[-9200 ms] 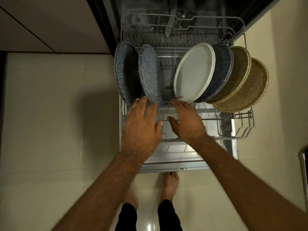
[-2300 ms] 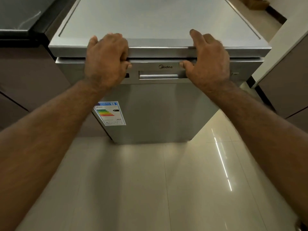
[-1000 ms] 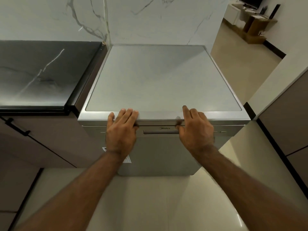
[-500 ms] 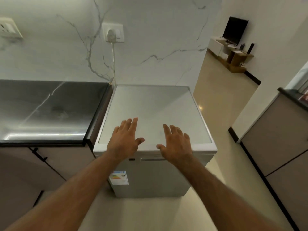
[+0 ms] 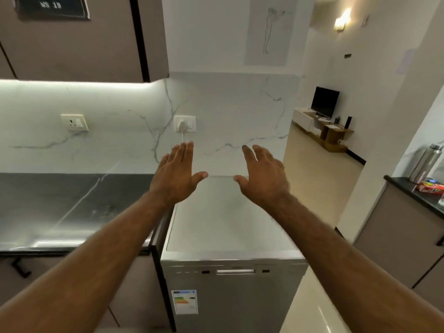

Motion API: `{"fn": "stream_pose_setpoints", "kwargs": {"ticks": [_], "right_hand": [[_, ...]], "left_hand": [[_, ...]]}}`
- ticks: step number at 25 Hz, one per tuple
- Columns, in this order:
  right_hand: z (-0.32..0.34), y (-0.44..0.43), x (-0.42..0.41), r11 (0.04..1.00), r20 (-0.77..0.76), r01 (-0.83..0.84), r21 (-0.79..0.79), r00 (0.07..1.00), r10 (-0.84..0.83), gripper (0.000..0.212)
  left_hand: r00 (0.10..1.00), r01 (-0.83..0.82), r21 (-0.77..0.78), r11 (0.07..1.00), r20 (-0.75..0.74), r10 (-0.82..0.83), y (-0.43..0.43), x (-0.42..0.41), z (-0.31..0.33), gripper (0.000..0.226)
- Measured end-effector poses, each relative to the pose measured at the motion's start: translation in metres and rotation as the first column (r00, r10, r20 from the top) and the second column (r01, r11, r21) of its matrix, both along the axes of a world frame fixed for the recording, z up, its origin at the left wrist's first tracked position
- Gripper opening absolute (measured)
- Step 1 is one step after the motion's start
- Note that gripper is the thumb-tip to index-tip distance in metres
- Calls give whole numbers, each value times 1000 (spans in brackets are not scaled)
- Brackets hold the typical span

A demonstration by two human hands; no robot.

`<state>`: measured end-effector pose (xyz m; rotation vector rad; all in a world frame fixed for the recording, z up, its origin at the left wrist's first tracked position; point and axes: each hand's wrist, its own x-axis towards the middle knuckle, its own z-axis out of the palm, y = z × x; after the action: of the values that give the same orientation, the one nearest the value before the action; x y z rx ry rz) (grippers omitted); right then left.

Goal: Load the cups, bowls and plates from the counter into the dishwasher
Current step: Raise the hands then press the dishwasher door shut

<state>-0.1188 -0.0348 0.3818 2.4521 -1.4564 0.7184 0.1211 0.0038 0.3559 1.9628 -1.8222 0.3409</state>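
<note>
The silver dishwasher [image 5: 230,292] stands below me with its door closed, so no dishes show. Its flat top [image 5: 223,219] carries nothing. My left hand [image 5: 176,175] hovers in the air above the top's far left corner, fingers straight and spread, holding nothing. My right hand [image 5: 263,176] floats at the same height over the far right part, fingers relaxed and empty. Neither hand touches the machine. The dark marble counter [image 5: 60,207] to the left shows no cups, bowls or plates.
A plug and cord [image 5: 183,128] hang from a wall socket behind the dishwasher. On the right a second counter [image 5: 418,195] holds a steel bottle [image 5: 426,163] and a coloured box. A doorway leads to a room with a TV [image 5: 324,102]. Wall cabinets hang upper left.
The plates stood in the pulled-out rack; then both hands pressed the door shut at its top edge. Both hands have since lifted off the dishwasher and my view has risen.
</note>
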Motion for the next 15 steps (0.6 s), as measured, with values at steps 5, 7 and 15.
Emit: {"fn": "stream_pose_setpoints", "kwargs": {"ticks": [5,7,15], "right_hand": [[32,7,17,998,3,-1,-68,1000,1,84],[43,7,27,996,14,-11,-88,1000,12,85],[78,-21,62,981,32,-15,-192,999,21,85]], "left_hand": [[1000,11,-94,996,22,-9,6,7,49,95],[998,6,-131,991,60,2,5,12,65,95],[983,-52,-261,964,158,96,-15,53,103,96]]}}
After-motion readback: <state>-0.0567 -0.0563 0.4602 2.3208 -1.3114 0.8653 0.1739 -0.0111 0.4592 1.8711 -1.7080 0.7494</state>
